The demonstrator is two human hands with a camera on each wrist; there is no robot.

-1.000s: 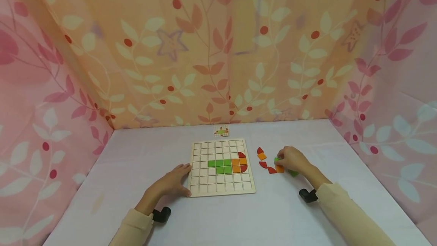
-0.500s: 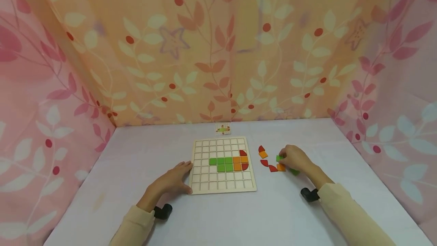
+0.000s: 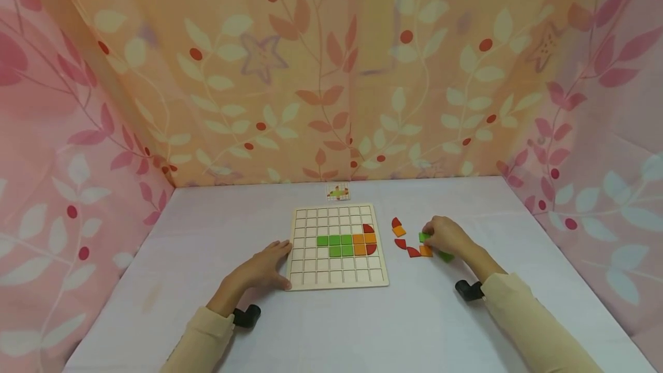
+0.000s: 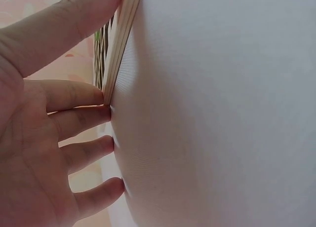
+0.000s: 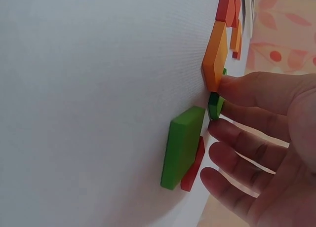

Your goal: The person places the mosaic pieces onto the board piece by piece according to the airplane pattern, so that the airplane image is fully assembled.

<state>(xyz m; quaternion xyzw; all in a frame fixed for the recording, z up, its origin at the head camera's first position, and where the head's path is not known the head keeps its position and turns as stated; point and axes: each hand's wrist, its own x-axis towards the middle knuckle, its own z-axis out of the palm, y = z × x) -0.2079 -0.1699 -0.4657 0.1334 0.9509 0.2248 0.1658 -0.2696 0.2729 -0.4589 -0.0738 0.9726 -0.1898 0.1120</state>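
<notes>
A wooden grid board lies on the table, with green and orange squares and red quarter-round tiles set in its right half. My left hand rests at the board's left edge; in the left wrist view its thumb and extended fingertips touch the edge and the cloth. Right of the board, my right hand reaches down among loose tiles. Its thumb and fingers pinch a small green tile low over the cloth. Beside the thumb lies an orange square tile. Nearer the wrist, a larger-looking green tile leans on a red tile.
Behind the board lies a small pattern card. Loose red tiles and another orange tile sit between the board and my right hand. Patterned cloth walls stand at the back and both sides.
The head view has shifted slightly. My right fingertips have drawn back a little, so more of the orange square shows. My left hand stays at the board's edge.
</notes>
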